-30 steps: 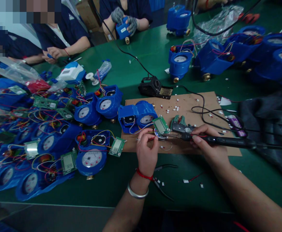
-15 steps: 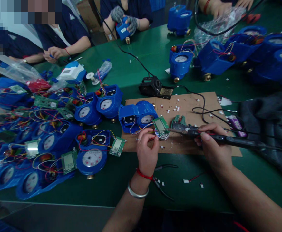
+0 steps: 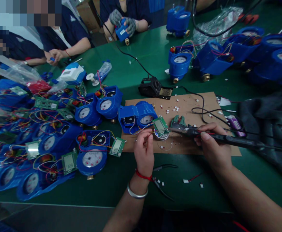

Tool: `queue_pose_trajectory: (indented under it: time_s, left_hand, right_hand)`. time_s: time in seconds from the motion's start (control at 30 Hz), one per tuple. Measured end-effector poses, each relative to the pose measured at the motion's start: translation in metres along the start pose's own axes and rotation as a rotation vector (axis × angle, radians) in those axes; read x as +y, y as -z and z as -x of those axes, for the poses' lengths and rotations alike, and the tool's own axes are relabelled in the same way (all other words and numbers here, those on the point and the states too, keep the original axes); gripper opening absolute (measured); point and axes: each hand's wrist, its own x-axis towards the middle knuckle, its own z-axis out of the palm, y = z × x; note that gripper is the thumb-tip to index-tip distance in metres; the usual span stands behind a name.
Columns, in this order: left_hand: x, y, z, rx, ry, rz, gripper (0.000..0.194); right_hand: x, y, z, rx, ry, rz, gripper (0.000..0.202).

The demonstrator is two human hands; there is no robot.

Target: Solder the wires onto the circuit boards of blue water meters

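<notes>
Right hand (image 3: 212, 146) gripped soldering iron (image 3: 228, 139), tip at circuit board (image 3: 160, 125) w/ blue meter (image 3: 137, 116); left hand (image 3: 143, 151) pinched thin wire (image 3: 147, 132) nr board.

Glossy blue plastic meter housing (image 3: 137, 116); matt brown cardboard sheet (image 3: 191, 106); smooth green table covering (image 3: 141, 61); crinkled clear plastic bag (image 3: 218, 21), upper right.

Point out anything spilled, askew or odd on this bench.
Small white scraps lie strewn over the cardboard mat, and a few on the green table beside the right hand. The open blue meter has its circuit board dangling out on wires.
</notes>
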Motion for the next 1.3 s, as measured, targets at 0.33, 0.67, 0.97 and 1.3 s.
queue_pose_trajectory:
  time_s: [0.33,0.67,0.97,1.3]
  left_hand:
    - [0.001,-0.002,-0.002,0.009,-0.096,-0.116,0.01]
    - [0.009,0.002,0.003,-0.01,-0.266,-0.16,0.013]
    - [0.006,0.005,0.006,-0.04,-0.226,-0.041,0.011]
    - [0.0,0.008,-0.002,-0.15,-0.047,0.253,0.008]
  right_hand:
    - [-0.01,-0.009,0.004,-0.079,0.196,0.11,0.017]
    - [-0.036,-0.063,-0.007,-0.479,0.56,0.518,0.032]
    - [-0.029,-0.073,0.003,-0.35,0.42,0.432,0.026]
    - [-0.034,-0.072,0.011,-0.282,0.221,0.197,0.027]
